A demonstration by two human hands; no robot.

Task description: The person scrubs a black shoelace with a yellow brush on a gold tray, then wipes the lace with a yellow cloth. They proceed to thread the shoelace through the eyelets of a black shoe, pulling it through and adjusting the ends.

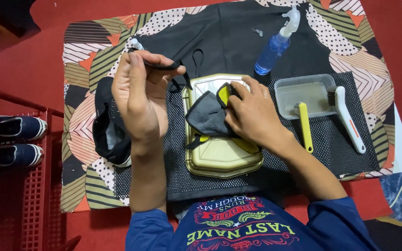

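A black shoelace [166,66] is pinched between the fingers of the left hand [138,90], raised above a black shoe [109,123] lying on the patterned cloth [87,51]. A grey-and-yellow cloth [208,116] is pressed into the gold tray [219,158] by the right hand [252,114], fingers closed on it. A blue spray bottle [275,46], a clear tub [303,95] and 2 brushes [350,118] lie to the right.

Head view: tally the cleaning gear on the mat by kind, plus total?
Spray bottle: 1
Brushes: 2, yellow-handled and white-handled
Clear plastic tub: 1
Gold tray: 1
Grey cloth: 1, under the right hand
Total: 6
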